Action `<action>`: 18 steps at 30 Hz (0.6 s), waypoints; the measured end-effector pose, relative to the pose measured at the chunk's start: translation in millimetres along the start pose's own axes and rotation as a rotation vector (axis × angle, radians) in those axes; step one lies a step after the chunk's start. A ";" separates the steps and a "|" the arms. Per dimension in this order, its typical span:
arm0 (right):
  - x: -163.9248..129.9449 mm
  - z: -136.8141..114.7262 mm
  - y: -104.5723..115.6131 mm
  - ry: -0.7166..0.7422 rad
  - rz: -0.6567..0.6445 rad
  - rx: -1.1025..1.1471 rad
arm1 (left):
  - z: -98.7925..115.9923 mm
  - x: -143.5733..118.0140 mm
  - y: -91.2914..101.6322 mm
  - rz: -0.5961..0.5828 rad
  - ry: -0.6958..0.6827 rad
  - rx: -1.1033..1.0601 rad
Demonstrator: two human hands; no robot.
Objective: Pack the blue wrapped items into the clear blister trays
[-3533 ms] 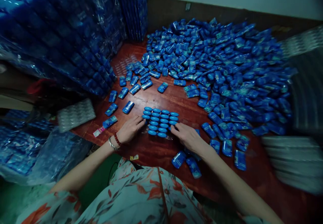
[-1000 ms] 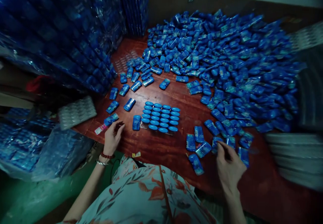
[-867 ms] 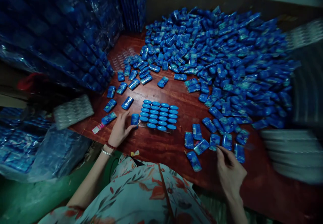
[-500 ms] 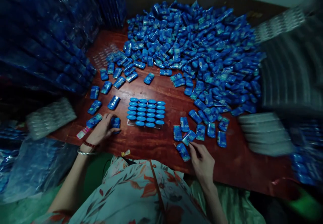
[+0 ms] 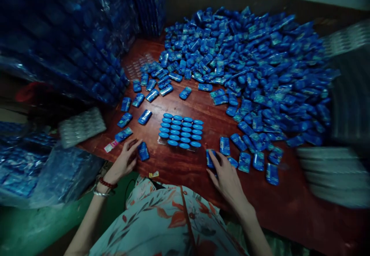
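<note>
Both hands are laid on the tabletop [image 5: 179, 167] near its front edge. A blue pack [image 5: 143, 151] is touched by the loosely spread fingers of the left hand [image 5: 125, 160] without being enclosed; its long axis runs away from the person, tilted slightly leftward. Another blue pack [image 5: 210, 158] is partly covered by the open right hand [image 5: 227, 175], its long axis pointing away. Between them the upright block of packs [image 5: 181, 130] is set. Bare wood is left before it; the heap [image 5: 254, 67] is spread beyond.
</note>
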State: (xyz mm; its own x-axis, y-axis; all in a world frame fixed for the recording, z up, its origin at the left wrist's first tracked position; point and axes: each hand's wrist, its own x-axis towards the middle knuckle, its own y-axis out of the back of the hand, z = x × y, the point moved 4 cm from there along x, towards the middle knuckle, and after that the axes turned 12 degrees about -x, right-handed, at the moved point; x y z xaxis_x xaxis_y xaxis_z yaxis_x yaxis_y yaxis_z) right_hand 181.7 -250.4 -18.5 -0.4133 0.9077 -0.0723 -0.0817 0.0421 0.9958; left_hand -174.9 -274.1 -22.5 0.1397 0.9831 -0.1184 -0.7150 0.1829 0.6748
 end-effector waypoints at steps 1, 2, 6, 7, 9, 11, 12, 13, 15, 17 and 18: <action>-0.3 0.3 -2.4 0.015 0.028 0.005 | 2.9 1.4 1.7 -0.058 -0.050 0.049; 0.6 -0.1 -4.9 0.033 0.052 0.008 | 5.2 4.6 3.1 -0.113 -0.088 0.109; 8.3 -3.2 -9.6 0.109 0.092 0.049 | 4.3 22.7 4.2 -0.243 -0.148 0.276; 8.9 -2.7 -9.2 0.113 0.089 0.081 | 2.7 25.5 3.9 -0.237 -0.159 0.277; 6.7 -0.3 -7.4 0.095 0.089 0.175 | -0.5 27.1 3.4 -0.184 -0.173 0.228; 1.8 1.7 -5.8 0.044 0.100 0.297 | -0.9 24.4 3.5 -0.092 -0.172 0.121; -0.5 1.6 -5.8 0.015 0.106 0.357 | 0.8 22.5 3.7 -0.041 -0.168 0.056; -2.1 0.6 -6.1 -0.013 0.115 0.412 | 3.9 20.8 4.0 0.016 -0.163 -0.007; -1.9 -3.5 -8.1 -0.061 0.132 0.482 | 13.3 19.4 3.7 0.130 -0.146 -0.098; 2.5 -7.6 -11.0 -0.112 0.156 0.491 | 25.3 21.8 1.6 0.218 -0.157 -0.116; 5.5 -8.8 -12.3 -0.137 0.171 0.486 | 31.1 24.2 -0.1 0.250 -0.178 -0.102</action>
State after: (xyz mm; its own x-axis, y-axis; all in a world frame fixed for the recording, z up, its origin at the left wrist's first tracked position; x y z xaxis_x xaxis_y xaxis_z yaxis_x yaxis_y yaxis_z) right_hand 172.4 -249.6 -31.7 -0.2591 0.9634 0.0687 0.4197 0.0483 0.9064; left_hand -150.2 -250.6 -2.7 0.0628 0.9822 0.1770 -0.8057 -0.0548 0.5898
